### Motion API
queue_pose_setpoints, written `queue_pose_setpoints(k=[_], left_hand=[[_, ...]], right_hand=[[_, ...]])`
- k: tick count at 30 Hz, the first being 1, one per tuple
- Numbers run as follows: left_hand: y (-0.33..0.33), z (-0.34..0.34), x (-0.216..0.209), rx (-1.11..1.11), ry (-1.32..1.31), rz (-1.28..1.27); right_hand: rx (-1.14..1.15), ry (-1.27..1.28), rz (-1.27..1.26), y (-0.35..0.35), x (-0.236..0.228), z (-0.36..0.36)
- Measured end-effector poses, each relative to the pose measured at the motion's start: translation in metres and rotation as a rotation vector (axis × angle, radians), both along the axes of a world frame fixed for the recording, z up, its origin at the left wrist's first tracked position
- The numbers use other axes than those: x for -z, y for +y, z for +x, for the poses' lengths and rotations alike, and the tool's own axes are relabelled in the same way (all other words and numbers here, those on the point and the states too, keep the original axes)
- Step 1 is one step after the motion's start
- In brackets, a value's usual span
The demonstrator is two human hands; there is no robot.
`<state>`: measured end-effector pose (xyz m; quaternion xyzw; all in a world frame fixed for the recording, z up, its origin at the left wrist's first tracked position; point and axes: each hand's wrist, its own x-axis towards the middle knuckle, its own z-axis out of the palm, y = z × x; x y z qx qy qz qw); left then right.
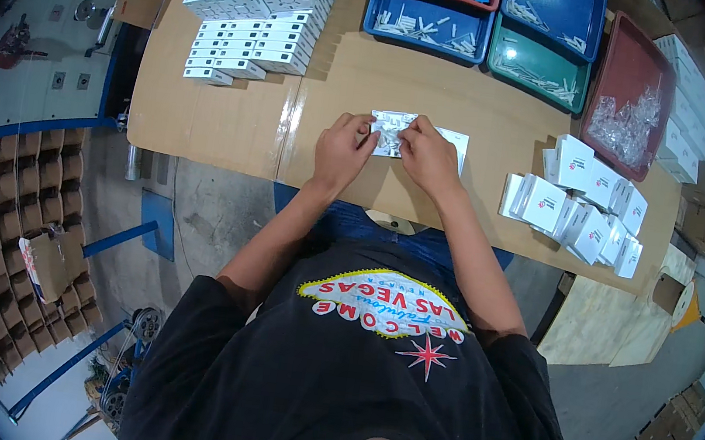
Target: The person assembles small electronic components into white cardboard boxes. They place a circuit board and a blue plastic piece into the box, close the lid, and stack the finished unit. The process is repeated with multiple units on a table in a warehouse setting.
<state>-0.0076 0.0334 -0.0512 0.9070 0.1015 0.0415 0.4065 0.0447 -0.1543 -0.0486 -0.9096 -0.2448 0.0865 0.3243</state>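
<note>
Between my two hands, on the cardboard-covered table, is what looks like a small clear plastic bag with little white pieces in it. My left hand is closed at the bag's left edge, thumb and fingers together. My right hand pinches its upper right side, fingertips bent inward. Partly behind my right hand lies a flat white box or card. The fingers cover some of the bag, and its pieces are too small to make out.
White boxes are stacked at the far left. Blue trays, a green tray and red trays hold small white or blue parts and clear bags. Small white boxes are piled right. Near the table's front edge is my body.
</note>
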Motion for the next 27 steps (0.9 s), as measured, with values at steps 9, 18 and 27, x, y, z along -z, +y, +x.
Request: queue_pose_setpoints(k=[9, 18, 27], left_hand=[[0.029, -0.002, 0.005, 0.291, -0.18, 0.226], [0.038, 0.002, 0.012, 0.371, -0.105, 0.37], [0.035, 0.004, 0.005, 0.368, -0.09, 0.358]], right_hand=[[0.115, 0.042, 0.096, -0.01, -0.015, 0.003], [0.298, -0.065, 0.142, -0.019, -0.051, 0.081], [0.427, -0.294, 0.118, -0.006, -0.051, 0.232]])
